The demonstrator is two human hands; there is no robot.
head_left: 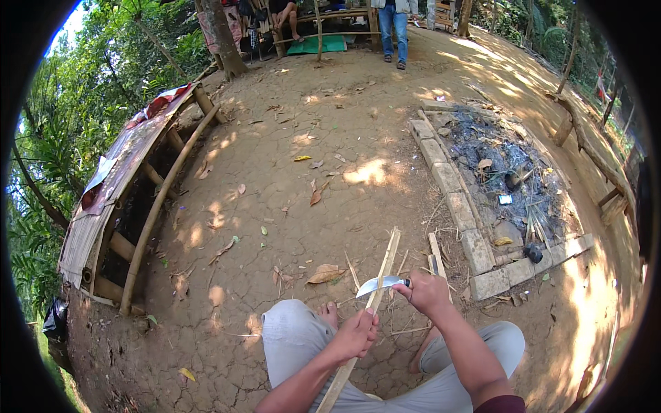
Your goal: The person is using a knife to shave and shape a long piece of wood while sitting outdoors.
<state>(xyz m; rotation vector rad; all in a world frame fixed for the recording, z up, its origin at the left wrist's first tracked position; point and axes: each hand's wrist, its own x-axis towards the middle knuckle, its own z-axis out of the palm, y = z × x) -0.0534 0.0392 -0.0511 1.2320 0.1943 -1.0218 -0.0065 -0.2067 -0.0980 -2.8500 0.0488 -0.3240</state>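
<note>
**Knife blade set against bamboo strip, both hands gripping**

I see my left hand (354,335) closed around a long bamboo strip (383,279), gripping it at about mid-length. The strip runs from below my left knee up and away over the cracked dirt ground (289,199), tilted slightly right at its far end. My right hand (428,292) is wrapped tight around the handle of a curved knife (381,283); the blade points left and lies across the strip, touching it just above my left fist. A bare foot shows between the knees. Thin bamboo slivers (435,255) lie just beside the strip. To the right, a brick-edged ash pit (475,237) holds burnt debris. A bamboo rail structure (148,213) stands well apart on the left.
</note>
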